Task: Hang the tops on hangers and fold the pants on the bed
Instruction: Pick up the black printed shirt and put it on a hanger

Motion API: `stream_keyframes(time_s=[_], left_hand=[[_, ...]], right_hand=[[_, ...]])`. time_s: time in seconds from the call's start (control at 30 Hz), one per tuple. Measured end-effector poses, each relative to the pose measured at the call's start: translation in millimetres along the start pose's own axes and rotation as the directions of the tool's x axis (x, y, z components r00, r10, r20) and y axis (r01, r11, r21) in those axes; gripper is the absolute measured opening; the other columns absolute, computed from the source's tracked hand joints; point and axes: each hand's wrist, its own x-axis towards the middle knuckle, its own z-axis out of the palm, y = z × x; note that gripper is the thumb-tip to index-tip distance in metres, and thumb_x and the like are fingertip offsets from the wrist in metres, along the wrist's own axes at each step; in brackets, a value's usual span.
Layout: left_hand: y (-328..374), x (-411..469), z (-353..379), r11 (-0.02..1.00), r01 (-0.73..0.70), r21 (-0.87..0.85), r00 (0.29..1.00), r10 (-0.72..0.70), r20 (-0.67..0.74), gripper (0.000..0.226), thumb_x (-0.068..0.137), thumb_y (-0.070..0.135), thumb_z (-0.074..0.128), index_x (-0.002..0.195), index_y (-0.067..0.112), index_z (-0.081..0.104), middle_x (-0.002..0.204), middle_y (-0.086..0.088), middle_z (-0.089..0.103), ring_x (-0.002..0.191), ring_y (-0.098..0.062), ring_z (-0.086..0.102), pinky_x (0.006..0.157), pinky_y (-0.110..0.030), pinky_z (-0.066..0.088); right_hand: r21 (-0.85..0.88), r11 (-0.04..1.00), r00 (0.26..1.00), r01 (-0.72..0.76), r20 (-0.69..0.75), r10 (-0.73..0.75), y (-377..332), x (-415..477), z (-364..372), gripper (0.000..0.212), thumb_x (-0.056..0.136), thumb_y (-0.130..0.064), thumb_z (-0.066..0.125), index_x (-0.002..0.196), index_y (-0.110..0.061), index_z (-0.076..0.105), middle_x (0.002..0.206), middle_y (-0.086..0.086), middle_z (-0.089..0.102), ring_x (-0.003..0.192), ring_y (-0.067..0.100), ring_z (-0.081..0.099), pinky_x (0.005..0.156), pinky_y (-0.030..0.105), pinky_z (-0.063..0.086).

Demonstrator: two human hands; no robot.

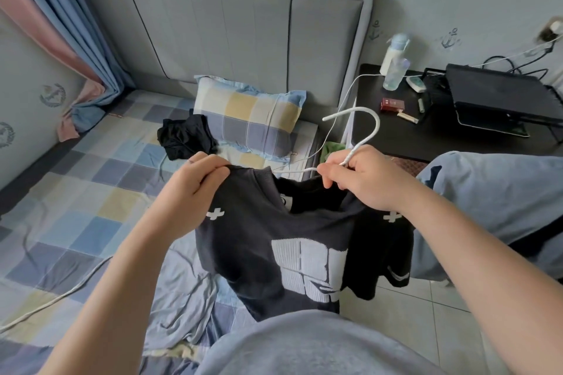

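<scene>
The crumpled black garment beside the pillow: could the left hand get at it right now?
Probably, once freed: the left hand grips the black top, but only bedsheet lies between it and the crumpled garment.

One printed top (262, 222), perhaps two bottles (394, 76)

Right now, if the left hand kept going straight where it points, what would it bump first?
Probably the checked pillow, beyond the black top the left hand grips; depth is hard to judge.
</scene>
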Motion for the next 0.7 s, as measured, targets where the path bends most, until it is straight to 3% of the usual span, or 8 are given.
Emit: stream_keyframes(time_s=[0.2,0.33,0.43,0.5,0.57,0.7], left_hand=[[2,-4,4,1.0,-0.013,-0.028,0.997,0.015,0.078,0.018,0.104,0.017,0.048,0.1,0.025,0.063,0.097,0.003,0.058,0.094,-0.011,0.055,0.079,-0.01,0.037],[0,-4,8,0.999,-0.02,-0.049,0.997,0.024,0.072,0.015,0.101,0.023,0.054,0.101,0.036,0.061,0.098,0.01,0.058,0.092,-0.007,0.057,0.077,-0.011,0.039],[-12,-6,13,0.998,0.063,-0.018,0.994,-0.061,0.093,0.018,0.094,0.027,0.066,0.11,0.033,0.062,0.101,0.01,0.059,0.084,-0.006,0.06,0.077,-0.018,0.045],[-23,-8,17,0.987,0.14,0.081,0.99,-0.14,-0.014,0.014,0.094,0.018,0.066,0.106,0.024,0.062,0.094,0.004,0.063,0.086,-0.019,0.062,0.073,-0.031,0.047],[-30,-8,16,0.976,0.166,0.14,0.977,-0.143,-0.161,0.01,0.096,0.011,0.063,0.095,0.02,0.06,0.082,0.003,0.062,0.081,-0.025,0.059,0.067,-0.031,0.042],[-25,-1,8,0.99,0.058,0.126,0.934,-0.009,-0.357,0.016,0.099,0.004,0.054,0.105,0.015,0.065,0.095,0.005,0.062,0.089,-0.006,0.051,0.08,-0.004,0.035]], right_hand=[[-0.06,0.998,0.999,0.014,-0.028,-0.015,-1,-5,-9,0.037,0.099,-0.038,0.058,0.065,-0.024,0.063,0.057,0.0,0.057,0.05,0.007,0.048,0.054,0.018,0.04],[0.088,0.996,0.997,0.008,-0.076,-0.002,1,-3,-9,0.037,0.1,-0.035,0.057,0.067,-0.019,0.063,0.047,0.008,0.04,0.045,0.016,0.042,0.049,0.02,0.042],[0.083,0.996,0.989,0.032,-0.149,-0.019,4,-5,-9,0.036,0.1,-0.032,0.057,0.069,-0.014,0.065,0.042,-0.005,0.034,0.04,0.009,0.031,0.045,0.018,0.029],[0.07,0.997,0.981,0.037,-0.191,-0.022,8,-7,-13,0.036,0.1,-0.031,0.057,0.071,-0.013,0.067,0.041,-0.007,0.032,0.039,0.008,0.028,0.044,0.017,0.026],[0.097,0.995,0.979,0.039,-0.201,-0.019,11,-10,-17,0.036,0.101,-0.033,0.056,0.073,-0.014,0.068,0.043,-0.006,0.03,0.04,0.008,0.026,0.044,0.016,0.024],[0.108,0.994,0.997,0.026,-0.074,-0.018,19,-14,-19,0.032,0.099,-0.039,0.056,0.074,-0.024,0.069,0.049,-0.005,0.034,0.045,0.009,0.031,0.048,0.017,0.029]])
